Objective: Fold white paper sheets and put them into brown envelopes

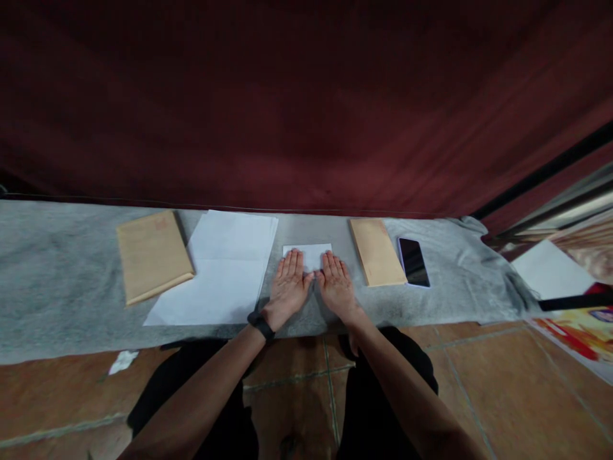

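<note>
Paper [313, 257] lies on the grey cloth [71, 287], between the white sheets [230, 262] and the narrow brown packet [378, 252]. I rest my left hand [290, 284] and right hand [336, 285] palm-down across it, fingers extended, nothing gripped; this spread contact presumably holds it flat.

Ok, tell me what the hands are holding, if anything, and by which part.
Nothing appears gripped: the left hand and right hand lie flat on the small white paper, covering parts of its left and right sides.
</note>
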`<state>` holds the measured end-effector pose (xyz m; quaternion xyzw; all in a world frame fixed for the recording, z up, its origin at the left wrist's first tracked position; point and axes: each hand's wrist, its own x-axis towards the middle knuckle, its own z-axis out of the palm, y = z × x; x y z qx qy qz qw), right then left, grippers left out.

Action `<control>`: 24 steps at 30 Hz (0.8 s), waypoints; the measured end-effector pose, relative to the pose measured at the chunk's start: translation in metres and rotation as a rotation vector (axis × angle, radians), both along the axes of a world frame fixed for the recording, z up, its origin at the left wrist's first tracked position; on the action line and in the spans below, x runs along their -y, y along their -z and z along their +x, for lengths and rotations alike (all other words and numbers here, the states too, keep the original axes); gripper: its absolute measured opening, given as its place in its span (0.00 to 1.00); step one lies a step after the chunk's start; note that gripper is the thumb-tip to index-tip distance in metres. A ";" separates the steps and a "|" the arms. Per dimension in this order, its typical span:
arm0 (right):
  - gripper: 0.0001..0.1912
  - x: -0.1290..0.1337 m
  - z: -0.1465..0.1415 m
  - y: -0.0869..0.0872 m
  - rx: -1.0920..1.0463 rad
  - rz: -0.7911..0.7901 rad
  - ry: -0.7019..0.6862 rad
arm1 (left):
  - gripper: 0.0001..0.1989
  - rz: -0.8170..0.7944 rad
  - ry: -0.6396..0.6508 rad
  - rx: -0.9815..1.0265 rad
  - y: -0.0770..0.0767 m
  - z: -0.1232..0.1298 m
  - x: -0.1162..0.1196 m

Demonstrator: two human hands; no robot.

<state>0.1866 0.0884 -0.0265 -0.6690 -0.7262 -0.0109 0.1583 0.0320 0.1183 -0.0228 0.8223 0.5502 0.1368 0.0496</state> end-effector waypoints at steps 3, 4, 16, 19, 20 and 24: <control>0.29 0.002 0.007 0.000 0.004 0.007 0.037 | 0.32 0.010 -0.029 -0.001 0.001 -0.008 -0.001; 0.28 0.002 0.009 0.000 0.006 0.008 0.041 | 0.32 0.006 -0.040 0.000 0.001 -0.010 -0.002; 0.29 -0.010 0.012 -0.016 -0.129 0.005 -0.023 | 0.30 0.074 -0.018 0.053 -0.014 -0.001 -0.002; 0.28 -0.021 0.002 -0.020 -0.195 -0.038 -0.108 | 0.30 0.051 0.129 0.070 -0.010 0.010 -0.007; 0.28 -0.024 -0.003 -0.020 -0.206 -0.057 -0.129 | 0.30 0.038 0.169 0.063 -0.008 0.013 -0.009; 0.28 -0.032 -0.015 -0.015 -0.187 -0.107 -0.142 | 0.32 0.012 0.213 0.012 0.003 0.018 -0.016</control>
